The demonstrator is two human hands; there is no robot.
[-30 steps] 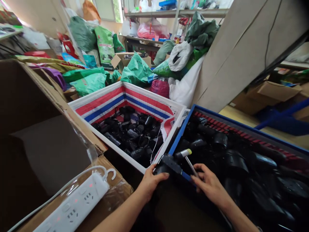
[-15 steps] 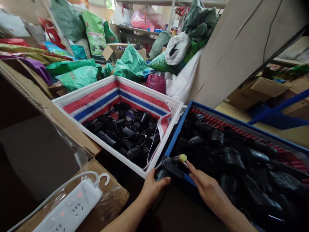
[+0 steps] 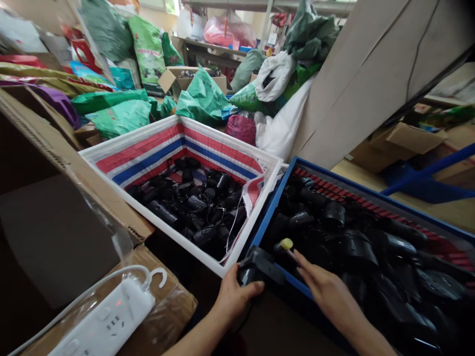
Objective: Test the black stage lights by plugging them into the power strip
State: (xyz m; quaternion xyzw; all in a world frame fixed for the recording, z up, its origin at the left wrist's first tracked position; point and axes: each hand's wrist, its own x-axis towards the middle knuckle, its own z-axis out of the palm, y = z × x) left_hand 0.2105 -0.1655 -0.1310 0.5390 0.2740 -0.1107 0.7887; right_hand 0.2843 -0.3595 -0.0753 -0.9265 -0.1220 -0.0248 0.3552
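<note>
The black plastic housing (image 3: pixel 259 265) has dipped toward the near rim of the blue-rimmed crate (image 3: pixel 270 217), with the left hand (image 3: pixel 237 291) closed around its end. The right hand (image 3: pixel 326 284) reaches to a yellow-capped screwdriver (image 3: pixel 286 244) above the heaped black parts (image 3: pixel 352 249); its fingers seem to meet the thin shaft, though I cannot tell whether they grip it. A striped-lined white crate (image 3: pixel 129 143) stands just beside
</note>
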